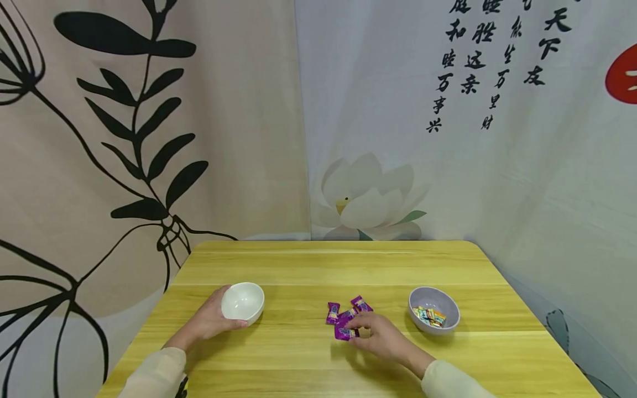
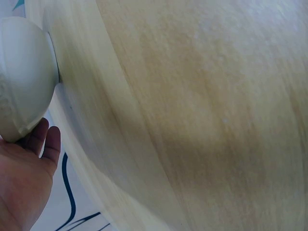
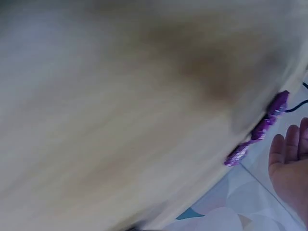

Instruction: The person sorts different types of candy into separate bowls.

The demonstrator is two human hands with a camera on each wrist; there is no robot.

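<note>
On the table's left, my left hand (image 1: 219, 319) grips a white bowl (image 1: 244, 303) by its side, thumb at the near side. The left wrist view shows the bowl's outer wall (image 2: 29, 72) and the curled fingers (image 2: 50, 144) under it. Right of the middle lie several purple-wrapped candies (image 1: 333, 313) in a loose cluster. My right hand (image 1: 385, 337) pinches the nearest candy (image 1: 344, 333) between thumb and fingers. In the right wrist view other candies (image 3: 262, 129) lie beside my right hand (image 3: 293, 178), whose thumb is out of frame.
A lavender-grey bowl (image 1: 434, 298) stands on the right, with several colourful wrapped candies (image 1: 430, 316) inside. The wooden table (image 1: 298, 365) has rounded far corners. Printed curtains (image 1: 259, 138) hang behind it.
</note>
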